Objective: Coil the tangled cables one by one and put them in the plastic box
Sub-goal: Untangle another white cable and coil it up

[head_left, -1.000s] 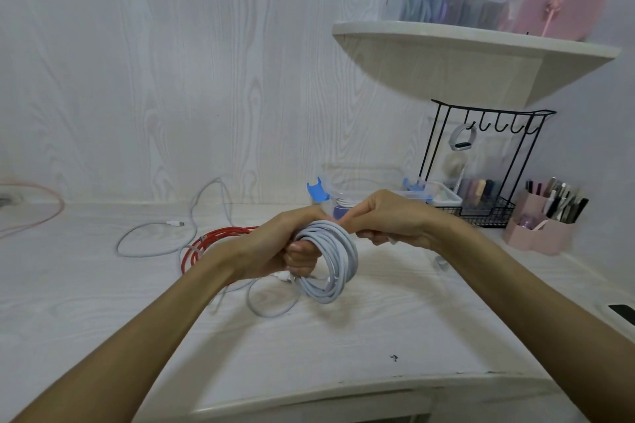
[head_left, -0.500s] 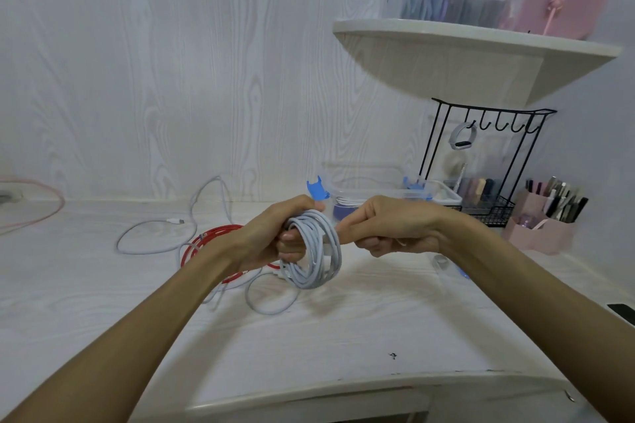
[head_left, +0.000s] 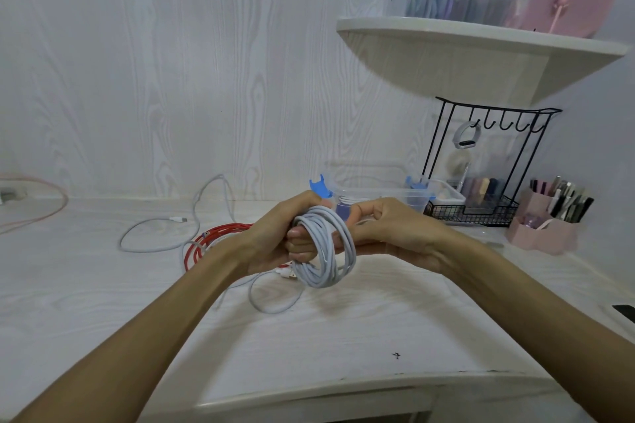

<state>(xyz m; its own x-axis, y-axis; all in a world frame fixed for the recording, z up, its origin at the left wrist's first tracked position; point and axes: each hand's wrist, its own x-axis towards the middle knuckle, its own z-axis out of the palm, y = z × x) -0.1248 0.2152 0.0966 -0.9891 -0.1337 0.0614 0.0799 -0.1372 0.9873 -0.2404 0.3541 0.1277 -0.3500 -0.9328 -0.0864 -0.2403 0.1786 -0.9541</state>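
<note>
Both hands' grip [head_left: 309,233] encircles the white coiled cable [head_left: 326,251].

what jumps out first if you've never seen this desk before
Dead centre, the left hand grips a white coiled cable above the desk while the right hand holds its far side. Behind-left lies a red cable; the clear plastic box sits just behind the hands.

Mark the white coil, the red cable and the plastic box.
white coil [head_left: 328,251], head view, on its bundled loops.
red cable [head_left: 214,233], head view, on its strands on the desk.
plastic box [head_left: 405,197], head view, on its clear front wall.
</note>
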